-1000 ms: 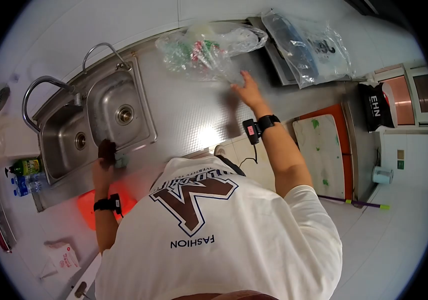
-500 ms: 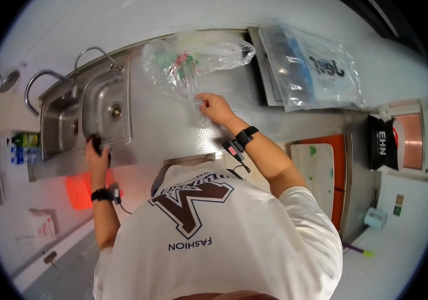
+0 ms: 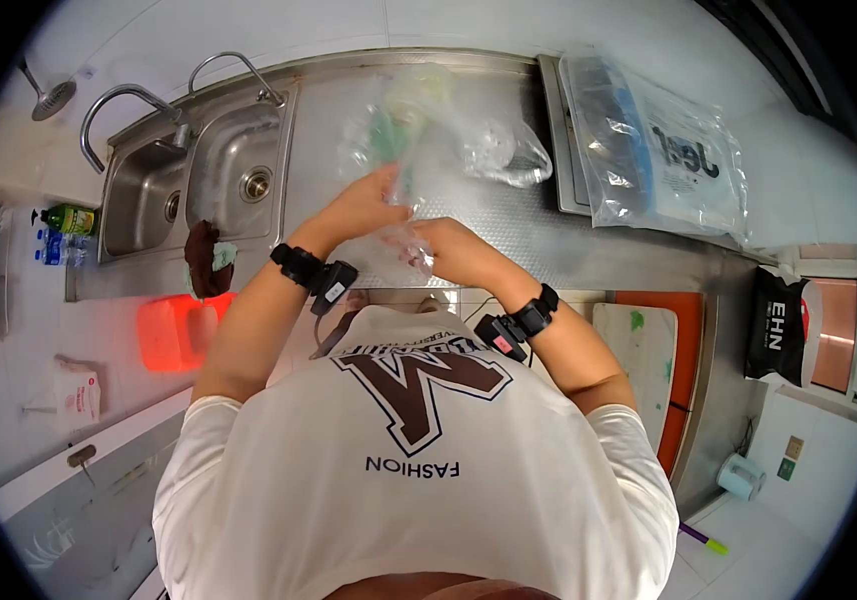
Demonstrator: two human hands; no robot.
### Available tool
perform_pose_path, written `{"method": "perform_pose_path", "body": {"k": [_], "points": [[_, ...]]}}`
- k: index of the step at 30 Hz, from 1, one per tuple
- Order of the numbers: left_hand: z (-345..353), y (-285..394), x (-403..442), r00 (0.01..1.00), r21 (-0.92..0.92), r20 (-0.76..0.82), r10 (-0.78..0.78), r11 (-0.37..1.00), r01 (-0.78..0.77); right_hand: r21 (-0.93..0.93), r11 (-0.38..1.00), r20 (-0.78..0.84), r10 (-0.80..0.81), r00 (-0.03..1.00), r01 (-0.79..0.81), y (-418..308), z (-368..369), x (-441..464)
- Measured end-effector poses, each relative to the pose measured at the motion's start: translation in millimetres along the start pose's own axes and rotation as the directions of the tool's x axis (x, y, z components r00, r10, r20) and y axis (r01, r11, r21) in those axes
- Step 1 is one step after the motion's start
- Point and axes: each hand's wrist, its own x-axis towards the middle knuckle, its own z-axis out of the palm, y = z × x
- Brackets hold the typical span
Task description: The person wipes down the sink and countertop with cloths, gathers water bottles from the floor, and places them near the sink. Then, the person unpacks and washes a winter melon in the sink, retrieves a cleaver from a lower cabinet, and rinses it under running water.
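A clear plastic bag (image 3: pixel 494 145) with blurred green and yellowish patches lies on the steel counter in front of me. My left hand (image 3: pixel 364 208) is at the bag's near left part, its fingers closed on the plastic. Close beside it, my right hand (image 3: pixel 457 252) pinches the near end of the same bag, where the film bunches up. A dark brown and pale green cloth (image 3: pixel 209 260) hangs over the sink's near edge, apart from both hands.
The double steel sink (image 3: pixel 234 165) with its curved taps is on the left. A large printed plastic package (image 3: pixel 654 150) lies at the right. Below the counter are a red plastic container (image 3: pixel 171 332) and a white board (image 3: pixel 634 365). Bottles (image 3: pixel 64 247) stand at far left.
My left hand has left the dark cloth at the sink edge and moved right to the bag. My right hand has come slightly nearer to me, still holding the plastic.
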Motion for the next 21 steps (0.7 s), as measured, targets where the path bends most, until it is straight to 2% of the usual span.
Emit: {"method": "perform_pose_path", "body": {"k": [1, 3, 5, 6, 7, 8, 9, 10, 11, 12, 13, 14, 15, 16, 17, 18, 19, 20, 21], "points": [[1, 1, -2, 0.986, 0.002, 0.169, -0.004, 1.000, 0.004, -0.038, 0.999, 0.055, 0.019, 0.998, -0.017, -4, -1, -5], [-4, 17, -15, 0.990, 0.036, 0.143, -0.013, 0.999, 0.008, -0.070, 0.997, 0.109, 0.036, 0.993, -0.029, -8, -6, -12], [-12, 29, -23, 0.993, 0.070, 0.119, -0.013, 0.998, 0.005, 0.085, 0.990, 0.109, 0.105, 0.988, -0.114, -8, -15, -18], [-19, 28, -27, 0.993, -0.042, 0.103, 0.061, 0.998, -0.057, 0.087, 0.990, 0.109, 0.103, 0.989, -0.113, -1, -20, -22], [-25, 28, -30, 0.988, -0.153, 0.081, 0.131, 0.981, -0.117, -0.026, 0.994, 0.017, 0.105, 0.994, -0.105, 13, -24, -23], [-31, 31, -31, 0.988, -0.153, 0.082, 0.128, 0.982, -0.114, -0.138, 0.985, -0.074, 0.096, 0.993, -0.105, 25, -27, -24], [-39, 36, -31, 0.990, -0.082, -0.001, 0.141, 0.987, -0.141, -0.136, 0.985, -0.071, 0.096, 0.993, -0.105, 37, -26, -24], [-44, 43, -32, 0.984, -0.010, -0.084, 0.159, 0.987, -0.160, -0.168, 0.969, -0.124, 0.159, 0.979, -0.179, 48, -25, -24], [-47, 53, -32, 0.984, -0.014, -0.089, 0.155, 0.987, -0.157, -0.197, 0.947, -0.176, 0.219, 0.960, -0.252, 56, -24, -24], [-52, 67, -31, 0.978, 0.230, -0.173, 0.120, 0.970, -0.079, -0.278, 0.898, -0.212, 0.289, 0.934, -0.341, 41, -29, -19], [-53, 73, -31, 0.960, 0.450, -0.260, 0.102, 0.893, 0.027, -0.282, 0.898, -0.206, 0.288, 0.935, -0.338, 39, -29, -13], [-54, 64, -24, 0.960, 0.447, -0.263, 0.098, 0.894, 0.031, -0.404, 0.826, -0.398, 0.229, 0.888, -0.394, 39, -30, -7], [-55, 58, -15, 0.879, 0.671, -0.329, 0.346, 0.741, -0.040, -0.499, 0.730, -0.567, 0.132, 0.813, -0.467, 39, -30, 0], [-56, 54, -9, 0.750, 0.850, -0.314, 0.582, 0.524, -0.050, -0.500, 0.730, -0.566, 0.132, 0.814, -0.466, 37, -29, 7], [-52, 49, -6, 0.750, 0.850, -0.315, 0.582, 0.525, -0.050, -0.445, 0.735, -0.638, 0.140, 0.757, -0.511, 35, -28, 14], [-41, 59, -6, 0.670, 0.893, -0.259, 0.695, 0.437, -0.108, -0.385, 0.740, -0.704, 0.151, 0.694, -0.551, 34, -29, 19], [-32, 66, -4, 0.579, 0.928, -0.193, 0.792, 0.339, -0.155, -0.386, 0.739, -0.702, 0.152, 0.695, -0.552, 36, -31, 23], [-26, 65, 0, 0.582, 0.927, -0.195, 0.790, 0.343, -0.154, -0.374, 0.745, -0.730, 0.131, 0.671, -0.552, 37, -34, 26], [-20, 60, 4, 0.571, 0.920, -0.068, 0.818, 0.273, -0.281, -0.361, 0.751, -0.755, 0.112, 0.646, -0.553, 38, -35, 27]]}}
